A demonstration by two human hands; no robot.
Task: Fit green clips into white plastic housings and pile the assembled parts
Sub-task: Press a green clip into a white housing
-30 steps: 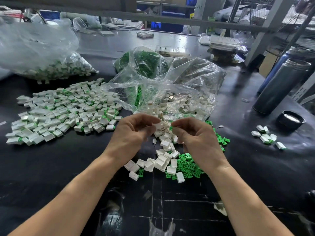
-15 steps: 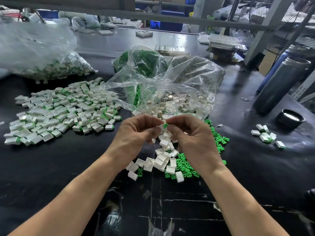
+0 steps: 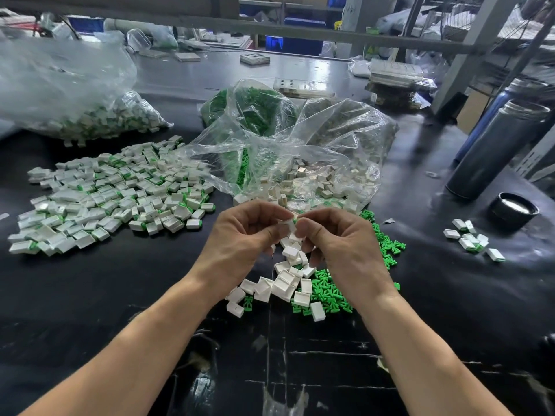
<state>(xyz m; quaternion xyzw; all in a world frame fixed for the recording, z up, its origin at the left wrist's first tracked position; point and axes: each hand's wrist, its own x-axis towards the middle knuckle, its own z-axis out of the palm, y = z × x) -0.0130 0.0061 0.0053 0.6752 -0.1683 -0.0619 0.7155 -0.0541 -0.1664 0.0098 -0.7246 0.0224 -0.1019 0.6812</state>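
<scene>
A small white housing [image 3: 288, 226] is held up in the air, pinched between the fingertips of the left hand [image 3: 240, 238] and the right hand [image 3: 345, 244]. Below the hands, loose white housings [image 3: 285, 283] lie jumbled on the black table, touching a heap of bright green clips [image 3: 330, 292] just to their right. Far to the left lies a wide, flat pile of finished parts [image 3: 111, 193], white with green ends showing.

Curled fingers [image 3: 303, 228] hide most of the pinched white housing [image 3: 289, 226]
</scene>
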